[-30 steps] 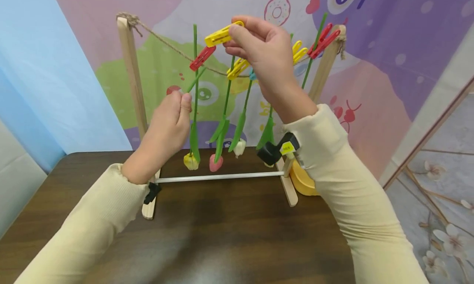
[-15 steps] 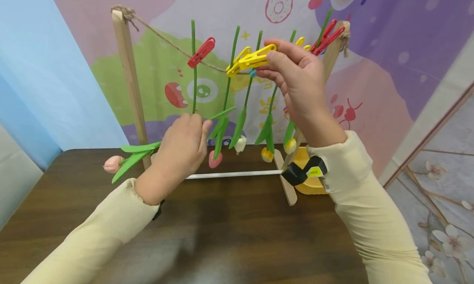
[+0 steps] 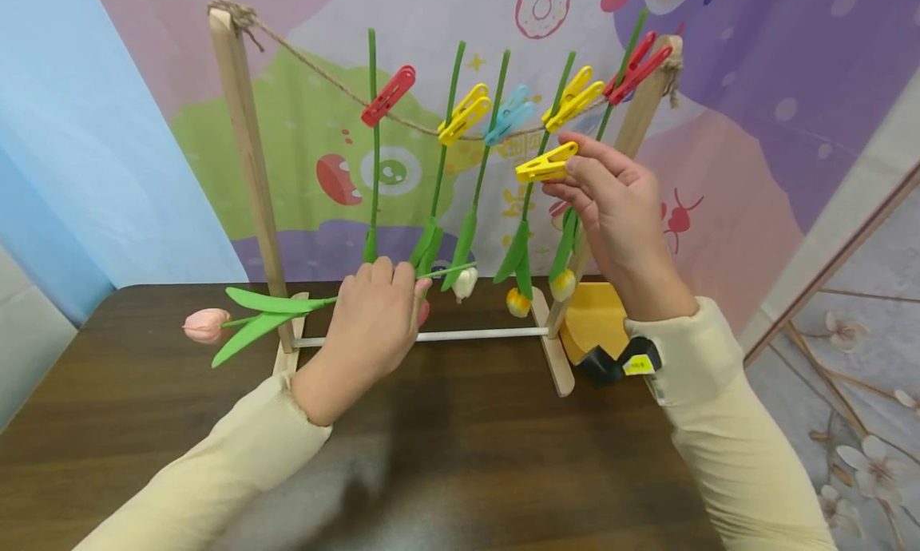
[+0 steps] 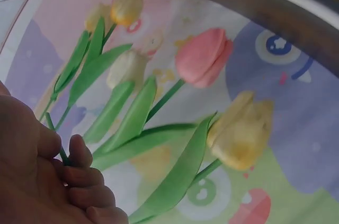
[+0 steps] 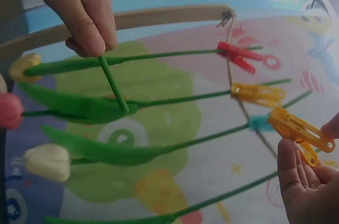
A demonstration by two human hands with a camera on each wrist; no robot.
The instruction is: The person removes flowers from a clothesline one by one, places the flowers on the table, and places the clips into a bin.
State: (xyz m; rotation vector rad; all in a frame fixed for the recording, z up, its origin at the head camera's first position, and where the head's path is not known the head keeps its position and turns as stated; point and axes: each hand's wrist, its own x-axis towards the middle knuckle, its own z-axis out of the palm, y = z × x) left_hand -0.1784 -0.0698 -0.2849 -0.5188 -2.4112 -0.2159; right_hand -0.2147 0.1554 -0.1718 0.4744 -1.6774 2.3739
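Note:
My left hand (image 3: pixel 374 319) grips the green stem of an artificial pale pink tulip (image 3: pixel 206 326), held sideways above the table with its bloom pointing left. The stem's cut end sticks out past my thumb, also in the right wrist view. Between thumb and fingers, my right hand (image 3: pixel 620 216) pinches a yellow clothespin (image 3: pixel 545 164), in front of the hanging stems. A twine line (image 3: pixel 316 70) carries several tulips upside down, among them a white tulip (image 3: pixel 465 283). They are held by a red clothespin (image 3: pixel 389 96), a blue clothespin (image 3: pixel 509 115) and others in yellow and red.
Wooden posts (image 3: pixel 247 136) hold up the line, with a white rod (image 3: pixel 481 334) joining their feet. A yellow container (image 3: pixel 595 319) stands behind the right foot on the brown table (image 3: pixel 460 455). A patterned cloth backdrop (image 3: pixel 302 136) hangs behind.
My left hand has lowered and moved right, bringing the tulip's bloom into sight at the left. My right hand has moved down and right from the line with the yellow clothespin.

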